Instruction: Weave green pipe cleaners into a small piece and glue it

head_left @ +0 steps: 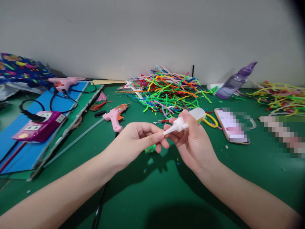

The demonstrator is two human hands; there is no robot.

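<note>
My right hand (196,141) is wrapped round a small white glue bottle (197,114), which lies tilted with its narrow nozzle (169,129) pointing left. Thumb and index finger of my left hand (137,141) are pinched together right at the nozzle's tip. Whatever sits between those fingertips is hidden or too small to name. Just below my left fingers shows a small green, blue and yellow fuzzy piece (150,149), partly covered by the hand. Beyond my hands lies a tangled heap of coloured pipe cleaners (166,89), with scissors with yellow handles (211,121) near its front.
A pink glue gun (115,117) with a long glue stick lies left on the green table (147,197). Further left are a purple power strip (40,127) and a second glue gun (64,83). At right: a phone (230,125), a purple bottle (234,81), more pipe cleaners (283,98).
</note>
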